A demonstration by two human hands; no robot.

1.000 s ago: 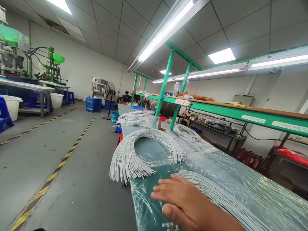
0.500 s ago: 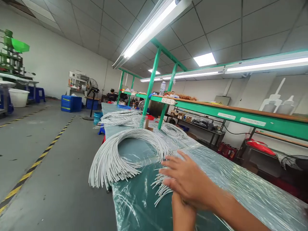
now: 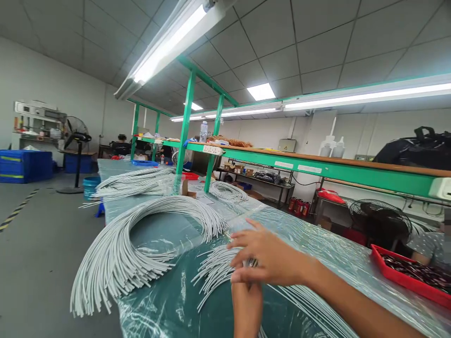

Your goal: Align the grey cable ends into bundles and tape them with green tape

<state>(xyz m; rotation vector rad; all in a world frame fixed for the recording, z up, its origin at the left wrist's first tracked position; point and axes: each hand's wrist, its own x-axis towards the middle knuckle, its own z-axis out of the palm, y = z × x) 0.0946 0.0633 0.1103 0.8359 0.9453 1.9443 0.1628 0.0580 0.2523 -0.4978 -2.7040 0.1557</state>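
Cables (image 3: 214,270), thin and grey-white, lie fanned out on the table (image 3: 176,305), which is covered in clear plastic film (image 3: 334,253). Right hand (image 3: 271,256) rests on them with fingers spread and thumb tucked under, pinching a few strands near their ends. Left hand (image 3: 246,305) comes up from below, just under the right and touching it; whether its fingers are clenched on the cables cannot be told. A larger cable bundle (image 3: 141,234) lies curved in an arch to the left, its ends hanging over the table edge. Further bundles (image 3: 137,183) lie farther back. At right, a red tray (image 3: 408,277) sits near another person's sleeve (image 3: 426,246).
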